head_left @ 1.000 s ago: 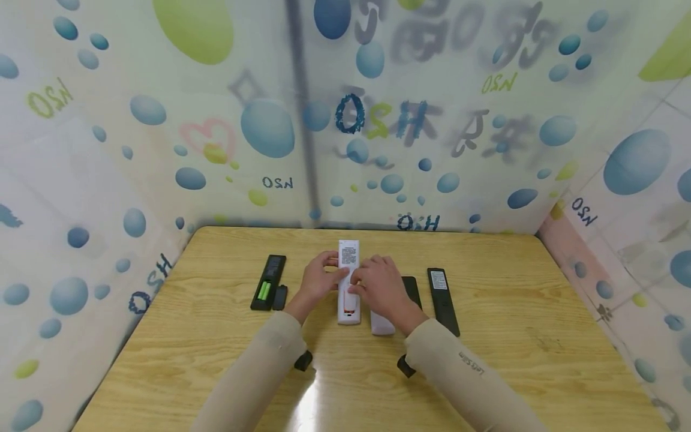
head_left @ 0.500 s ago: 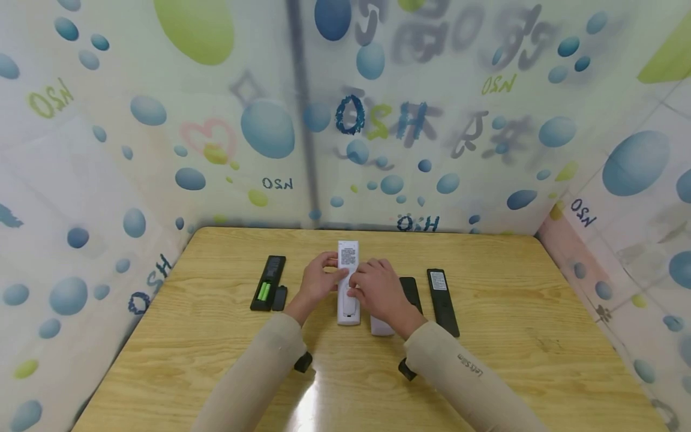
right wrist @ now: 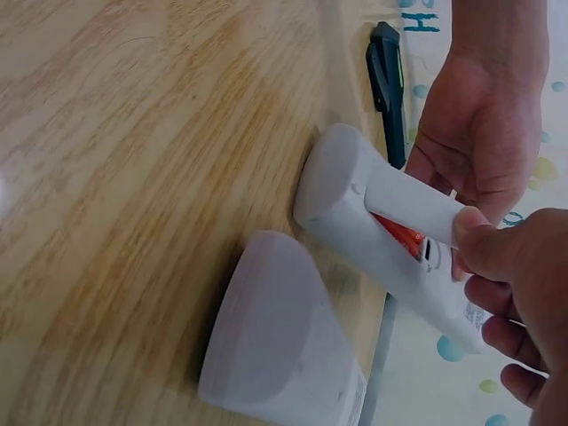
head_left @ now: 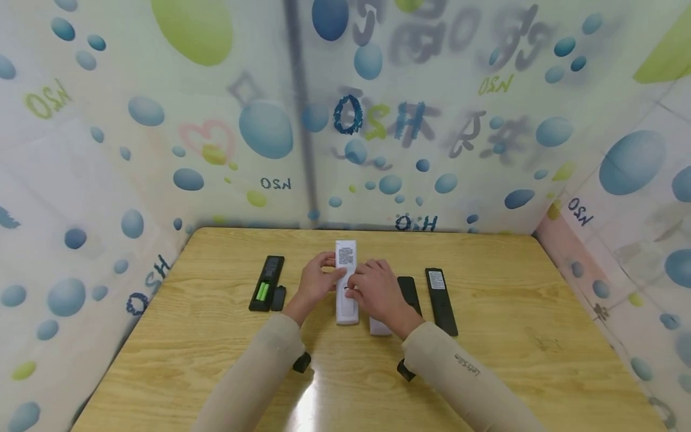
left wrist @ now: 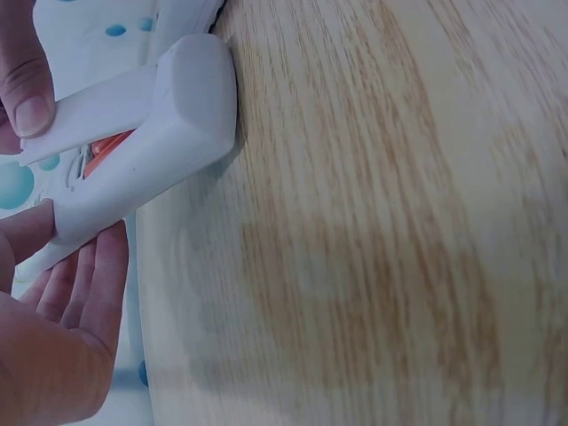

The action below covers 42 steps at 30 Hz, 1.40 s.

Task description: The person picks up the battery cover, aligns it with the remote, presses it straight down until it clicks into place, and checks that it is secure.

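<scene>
In the head view, a white remote control (head_left: pixel 345 252) lies back side up between both hands. My left hand (head_left: pixel 315 282) grips its left side, thumb on top and fingers beneath, as the left wrist view shows. My right hand (head_left: pixel 376 288) pinches the free end of the white battery cover (right wrist: pixel 417 204). The cover's other end meets the remote's near end, and the pinched end is tilted up. Through the gap beneath shows an orange-red battery (right wrist: pixel 401 235). A second white remote (right wrist: pixel 275 328) lies beside it, partly hidden by my right hand in the head view.
At left is a black remote (head_left: pixel 267 282) with green batteries (head_left: pixel 262 292) exposed, its black cover (head_left: pixel 278 298) alongside. Another black remote (head_left: pixel 410 294) is partly behind my right hand. Farther right lies a black remote (head_left: pixel 442 306) with a white label. A patterned wall (head_left: pixel 345 198) stands behind the table.
The orange at the compartment's near end, visible a second ago in the head view, is now covered by the battery cover. Both hands stay at nearly the same spot.
</scene>
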Available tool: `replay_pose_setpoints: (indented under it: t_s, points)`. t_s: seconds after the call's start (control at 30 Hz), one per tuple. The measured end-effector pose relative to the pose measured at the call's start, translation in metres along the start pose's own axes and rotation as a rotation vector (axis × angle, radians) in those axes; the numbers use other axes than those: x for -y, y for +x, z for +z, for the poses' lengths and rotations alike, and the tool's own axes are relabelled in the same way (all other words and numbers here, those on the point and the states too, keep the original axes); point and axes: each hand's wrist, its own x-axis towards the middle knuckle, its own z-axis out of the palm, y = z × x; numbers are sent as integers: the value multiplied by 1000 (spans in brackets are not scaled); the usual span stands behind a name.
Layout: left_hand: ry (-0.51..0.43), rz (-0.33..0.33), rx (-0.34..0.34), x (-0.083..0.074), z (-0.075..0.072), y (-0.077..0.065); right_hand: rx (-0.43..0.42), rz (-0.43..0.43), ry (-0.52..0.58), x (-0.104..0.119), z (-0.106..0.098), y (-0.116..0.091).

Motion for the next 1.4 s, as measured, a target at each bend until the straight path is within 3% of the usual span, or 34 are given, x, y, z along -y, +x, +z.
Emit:
replay_pose_setpoints:
  t_s: [0.43, 1.07, 1.4]
  points:
    - [-8, 6, -12, 2, -1, 2, 13, 5, -34, 0, 3, 1]
    - [20, 9, -17, -6, 1, -2, -5, 104, -49, 3, 9, 4]
    - [7, 21, -15, -1, 0, -1, 92, 202, -113, -3, 5, 1]
